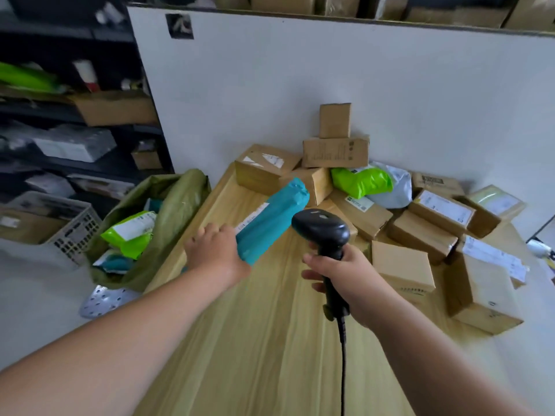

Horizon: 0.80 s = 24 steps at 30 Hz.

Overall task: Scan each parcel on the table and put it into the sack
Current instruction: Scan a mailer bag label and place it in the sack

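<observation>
Left hand (214,250) grips teal parcel (274,220), fingers hidden, label blurred

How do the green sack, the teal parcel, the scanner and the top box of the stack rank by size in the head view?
1. green sack
2. teal parcel
3. scanner, nearly the parcel's length and nearer the camera, so that pair is unsure
4. top box, looks smallest but sits farthest back

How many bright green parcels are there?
2. One green parcel lies in the pile on the table; a second green parcel sticks out of the sack. More may hide deeper inside, and something green on the shelf is too blurry to tell.
</observation>
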### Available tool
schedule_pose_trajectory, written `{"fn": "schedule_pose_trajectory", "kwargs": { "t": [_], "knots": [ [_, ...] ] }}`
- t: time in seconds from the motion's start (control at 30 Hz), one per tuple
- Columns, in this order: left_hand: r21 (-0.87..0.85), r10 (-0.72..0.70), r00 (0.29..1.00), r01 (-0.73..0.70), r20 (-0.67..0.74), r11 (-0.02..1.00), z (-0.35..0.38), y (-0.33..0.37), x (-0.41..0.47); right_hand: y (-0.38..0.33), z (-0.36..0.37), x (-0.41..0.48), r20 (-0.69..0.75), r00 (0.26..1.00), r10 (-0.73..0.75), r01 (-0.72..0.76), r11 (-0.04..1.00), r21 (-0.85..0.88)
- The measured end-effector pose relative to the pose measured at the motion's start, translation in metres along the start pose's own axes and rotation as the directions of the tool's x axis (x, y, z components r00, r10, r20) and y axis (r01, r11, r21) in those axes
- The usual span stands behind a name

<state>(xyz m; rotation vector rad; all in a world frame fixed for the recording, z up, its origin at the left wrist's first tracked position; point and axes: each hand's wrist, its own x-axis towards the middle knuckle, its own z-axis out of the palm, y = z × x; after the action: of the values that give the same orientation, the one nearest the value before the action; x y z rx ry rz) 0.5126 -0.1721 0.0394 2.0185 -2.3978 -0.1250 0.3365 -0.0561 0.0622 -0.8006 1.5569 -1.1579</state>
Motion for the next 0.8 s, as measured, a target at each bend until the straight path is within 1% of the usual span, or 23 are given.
{"fn": "schedule_pose_trajectory", "kwargs": {
  "t": [0.07, 0.13, 0.17, 0.2, 0.23, 0.27, 0.33, 0.37, 0.4, 0.5, 0.53, 0.6, 0.7, 0.8],
  "knots": [
    [0.061, 0.062, 0.995, -0.057, -0.077, 0.996, 0.009, -0.016, 0.006, 0.000, 0.011, 0.002, 0.009, 1.000, 0.000, 0.000, 1.000, -0.013],
    [0.156, 0.121, 0.980, -0.096, -0.158, 0.983, 0.021, -0.032, 0.014, 0.003, 0.022, 0.004, 0.005, 1.000, 0.007, -0.007, 0.999, -0.033],
    [0.204, 0.143, 0.974, -0.106, -0.177, 0.973, 0.027, -0.038, 0.018, 0.005, 0.027, 0.006, -0.002, 1.000, 0.018, -0.018, 0.999, -0.041],
    [0.242, 0.159, 0.975, -0.118, -0.157, 0.963, 0.033, -0.045, 0.022, 0.008, 0.033, 0.008, -0.010, 1.000, 0.030, -0.030, 0.998, -0.049],
    [0.270, 0.172, 0.981, -0.143, -0.090, 0.952, 0.040, -0.051, 0.026, 0.010, 0.039, 0.010, -0.016, 0.999, 0.040, -0.041, 0.997, -0.058],
    [0.271, 0.181, 0.983, -0.176, 0.007, 0.946, 0.047, -0.057, 0.029, 0.013, 0.044, 0.013, -0.024, 0.999, 0.048, -0.050, 0.996, -0.068],
    [0.174, 0.170, 0.962, -0.209, 0.215, 0.962, 0.060, -0.066, 0.034, 0.017, 0.055, 0.019, -0.044, 0.997, 0.068, -0.072, 0.994, -0.086],
    [0.113, 0.171, 0.947, -0.208, 0.272, 0.972, 0.065, -0.070, 0.036, 0.018, 0.061, 0.023, -0.054, 0.995, 0.078, -0.083, 0.992, -0.090],
    [0.068, 0.191, 0.943, -0.217, 0.273, 0.974, 0.068, -0.076, 0.039, 0.019, 0.067, 0.027, -0.064, 0.994, 0.089, -0.094, 0.991, -0.091],
    [0.047, 0.284, 0.949, -0.292, 0.135, 0.955, 0.068, -0.091, 0.056, 0.022, 0.087, 0.043, -0.086, 0.989, 0.120, -0.128, 0.988, -0.089],
    [0.022, 0.289, 0.952, -0.292, 0.099, 0.956, 0.067, -0.097, 0.064, 0.023, 0.094, 0.049, -0.094, 0.987, 0.129, -0.137, 0.987, -0.082],
    [-0.039, 0.277, 0.958, -0.275, 0.076, 0.961, 0.065, -0.107, 0.082, 0.026, 0.108, 0.061, -0.119, 0.982, 0.144, -0.153, 0.986, -0.071],
    [-0.117, 0.261, 0.956, -0.246, 0.137, 0.962, 0.071, -0.116, 0.113, 0.031, 0.127, 0.079, -0.188, 0.969, 0.159, -0.175, 0.982, -0.070],
    [-0.211, 0.232, 0.935, -0.178, 0.268, 0.961, 0.078, -0.115, 0.144, 0.043, 0.144, 0.097, -0.279, 0.942, 0.184, -0.206, 0.977, -0.052]
  ]
}}
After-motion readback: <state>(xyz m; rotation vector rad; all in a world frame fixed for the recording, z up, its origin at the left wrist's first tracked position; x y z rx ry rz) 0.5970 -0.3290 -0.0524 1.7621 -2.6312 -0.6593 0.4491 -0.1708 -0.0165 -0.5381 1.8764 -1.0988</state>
